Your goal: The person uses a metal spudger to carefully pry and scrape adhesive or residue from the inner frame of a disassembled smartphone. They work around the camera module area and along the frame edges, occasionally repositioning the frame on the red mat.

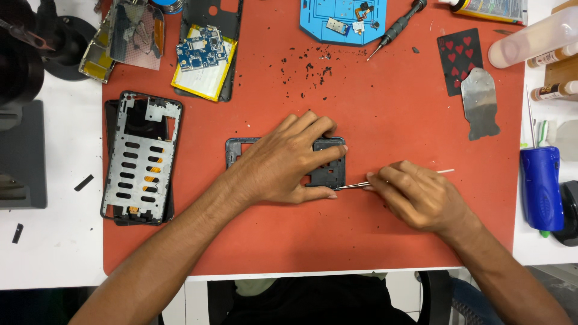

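My left hand lies flat on a dark phone frame in the middle of the red mat, pinning it down and covering most of it. My right hand grips thin metal tweezers whose tips touch the frame's lower right edge, just under my left thumb. A thin white stick pokes out past the right hand's fingers.
A metal phone mid-frame lies at the mat's left. At the back are a blue circuit board on a yellow battery, a blue parts tray, a screwdriver, a playing card and a metal spatula. A blue tool lies at right.
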